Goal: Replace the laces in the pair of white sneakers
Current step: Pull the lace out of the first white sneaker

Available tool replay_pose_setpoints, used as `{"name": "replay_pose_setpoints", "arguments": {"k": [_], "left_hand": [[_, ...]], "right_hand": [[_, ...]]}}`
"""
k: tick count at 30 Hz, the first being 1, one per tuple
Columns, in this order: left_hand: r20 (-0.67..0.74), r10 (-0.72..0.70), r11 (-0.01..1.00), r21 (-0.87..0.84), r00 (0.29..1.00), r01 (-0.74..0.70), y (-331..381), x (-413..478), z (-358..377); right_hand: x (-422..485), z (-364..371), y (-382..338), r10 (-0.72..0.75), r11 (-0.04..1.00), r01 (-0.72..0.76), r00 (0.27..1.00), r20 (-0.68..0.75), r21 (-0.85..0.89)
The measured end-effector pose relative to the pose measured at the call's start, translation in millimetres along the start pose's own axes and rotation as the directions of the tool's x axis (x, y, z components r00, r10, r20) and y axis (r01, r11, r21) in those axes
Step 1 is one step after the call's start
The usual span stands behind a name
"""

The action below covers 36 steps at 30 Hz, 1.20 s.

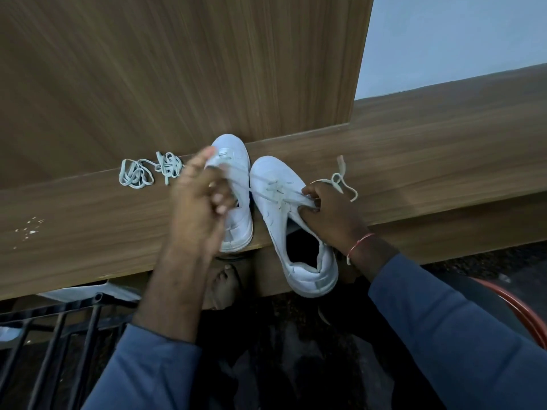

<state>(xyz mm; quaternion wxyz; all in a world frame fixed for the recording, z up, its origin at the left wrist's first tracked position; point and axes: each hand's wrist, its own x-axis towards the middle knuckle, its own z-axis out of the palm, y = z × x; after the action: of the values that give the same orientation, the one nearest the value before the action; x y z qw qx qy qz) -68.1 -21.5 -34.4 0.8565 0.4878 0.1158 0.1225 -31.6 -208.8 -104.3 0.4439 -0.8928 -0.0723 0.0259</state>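
I look down at a long wooden ledge [414, 161], with a tall wooden panel [177, 69] standing behind it and a pale wall [458, 39] to the right. Two white sneakers sit side by side on the ledge, toes pointing away from me. The left sneaker [236, 179] lies with its toe at the foot of the panel. The right sneaker [291, 232] sits just beside it, angled, its heel hanging over the near edge. My right hand [328, 211] rests on the right sneaker's outer side, fingers curled, pinching a whitish lace [273, 190] at the eyelets. The lace crosses the front of that shoe in a few rows, and its free end [340, 179] loops loose on the ledge beyond my knuckles. A thin red thread [359, 242] circles that wrist. My left hand [201, 202] is raised over the left sneaker and blurred, fingers curled inward and thumb pointing up; I cannot tell whether it grips anything. To the left of the shoes, loose laces [169, 168] lie in two tangled heaps on the ledge, and a few white specks [31, 229] dot the wood nearer me. Both arms wear blue sleeves [444, 335]. Below the ledge I see a bare foot [225, 287], a black metal rack [59, 329] at lower left, and a red-rimmed object [524, 318] at lower right.
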Motion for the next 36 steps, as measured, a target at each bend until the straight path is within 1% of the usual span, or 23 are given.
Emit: {"name": "replay_pose_setpoints", "arguments": {"k": [1,2,3,5,6,7,9,11,13,14,15,17,18,20,22,23,24,26,27,29,33,34,36], "left_hand": [[-0.076,0.022,0.993,-0.111,0.997,-0.031,10,3,-12],[-0.155,0.041,0.985,-0.160,0.987,-0.066,17,5,-24],[-0.232,0.065,0.985,-0.140,0.971,-0.100,18,8,-35],[-0.312,0.146,0.989,0.072,0.939,-0.130,14,8,-45],[-0.303,0.183,0.970,0.210,0.935,-0.121,9,7,-45],[-0.253,0.209,0.932,0.344,0.944,-0.114,4,5,-42],[-0.077,0.226,0.806,0.575,0.971,-0.141,-9,-2,-32],[0.150,0.249,0.584,0.765,0.957,-0.271,-22,-8,-19],[0.373,0.234,0.362,0.824,0.898,-0.436,-34,-13,-7],[0.432,0.218,0.307,0.821,0.875,-0.482,-38,-15,-3],[0.446,0.224,0.285,0.820,0.867,-0.495,-41,-16,-2],[0.352,0.283,0.325,0.840,0.892,-0.434,-40,-15,-2],[0.278,0.295,0.385,0.841,0.914,-0.379,-38,-15,-3],[0.120,0.272,0.554,0.792,0.955,-0.257,-32,-15,-5],[-0.030,0.314,0.687,0.698,0.949,-0.205,-21,-13,-10],[-0.082,0.373,0.699,0.680,0.924,-0.222,-15,-11,-14],[-0.110,0.433,0.669,0.705,0.895,-0.237,-11,-9,-20],[-0.105,0.495,0.542,0.814,0.863,-0.212,-5,-5,-30],[-0.100,0.492,0.488,0.854,0.865,-0.179,-5,-3,-33],[-0.093,0.480,0.433,0.890,0.872,-0.143,-9,-6,-33],[0.073,0.579,0.363,0.869,0.812,-0.337,-12,-17,-16],[0.132,0.546,0.333,0.872,0.827,-0.359,-14,-20,-11],[0.218,0.338,0.268,0.910,0.915,-0.316,-24,-26,-4]], "right_hand": [[1,0,1,0.003,1.000,-0.003,1.000,-0.001,0.010],[3,1,1,0.008,1.000,-0.008,1.000,-0.004,0.021],[3,0,1,0.007,1.000,-0.007,1.000,-0.008,0.026],[1,1,0,-0.017,0.999,0.017,0.999,-0.028,0.032],[0,1,-1,-0.036,0.998,0.038,0.998,-0.054,0.042],[-2,0,-4,-0.059,0.997,0.064,0.994,-0.089,0.052],[-6,-1,-14,-0.143,0.987,0.153,0.979,-0.142,0.057],[-11,-4,-27,-0.289,0.953,0.299,0.944,-0.160,0.042],[-19,-4,-41,-0.415,0.901,0.429,0.896,-0.160,0.067],[-24,-3,-45,-0.457,0.877,0.474,0.874,-0.165,0.085],[-27,-3,-47,-0.479,0.861,0.498,0.861,-0.169,0.098],[-29,-2,-46,-0.466,0.863,0.483,0.874,-0.138,0.148],[-27,-1,-43,-0.443,0.870,0.456,0.890,-0.108,0.185],[-22,1,-35,-0.358,0.902,0.359,0.932,-0.046,0.240],[-17,2,-29,-0.259,0.943,0.255,0.966,-0.009,0.212],[-14,1,-26,-0.214,0.962,0.211,0.977,0.000,0.172],[-12,0,-23,-0.167,0.978,0.165,0.986,0.012,0.126],[-10,-5,-20,-0.093,0.995,0.092,0.995,0.032,0.031],[-9,-8,-19,-0.076,0.997,0.077,0.996,0.040,-0.022],[-11,-17,-20,-0.069,0.989,0.082,0.993,0.100,-0.126],[-18,-35,-24,-0.067,0.974,0.131,0.945,0.322,-0.183],[-19,-35,-23,-0.069,0.966,0.148,0.937,0.341,-0.212],[-19,-26,-20,-0.105,0.939,0.181,0.961,0.258,-0.292]]}}
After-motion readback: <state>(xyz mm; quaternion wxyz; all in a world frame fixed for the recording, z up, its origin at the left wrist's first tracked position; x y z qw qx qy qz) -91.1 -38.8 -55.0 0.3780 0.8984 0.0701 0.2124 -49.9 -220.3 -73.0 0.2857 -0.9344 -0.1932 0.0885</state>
